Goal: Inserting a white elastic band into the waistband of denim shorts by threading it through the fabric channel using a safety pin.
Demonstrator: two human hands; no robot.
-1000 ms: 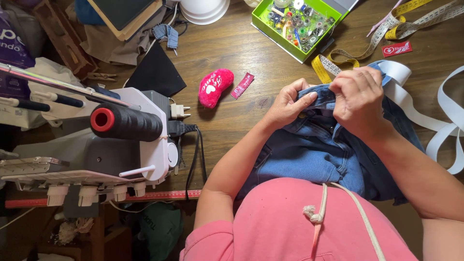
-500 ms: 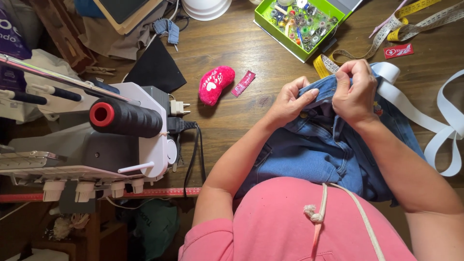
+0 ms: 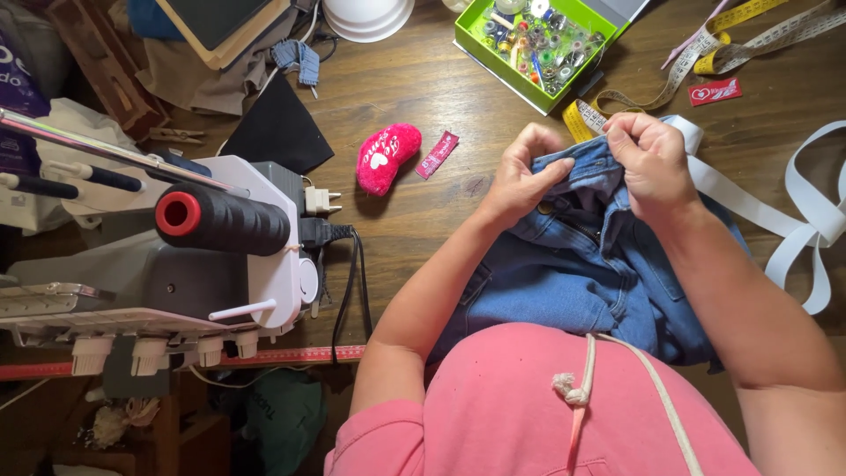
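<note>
A blue denim garment [image 3: 582, 273] lies bunched on the wooden table in front of me. My left hand [image 3: 520, 176] pinches its top edge near the waistband, fingers curled on the cloth. My right hand [image 3: 648, 163] grips the same edge just to the right, thumb and fingers closed on the fabric. A wide white elastic band [image 3: 793, 220] runs out from under the denim to the right.
A white sewing machine [image 3: 203, 273] with a dark thread cone [image 3: 220, 220] stands at the left. A pink heart-shaped pincushion [image 3: 386, 157], a green box of bobbins [image 3: 542, 40], yellow measuring tapes [image 3: 696, 48] and a white bowl [image 3: 366, 16] lie on the far table.
Both hands stay on the denim's top edge; the right hand has shifted slightly along it, working the fabric between the fingers.
</note>
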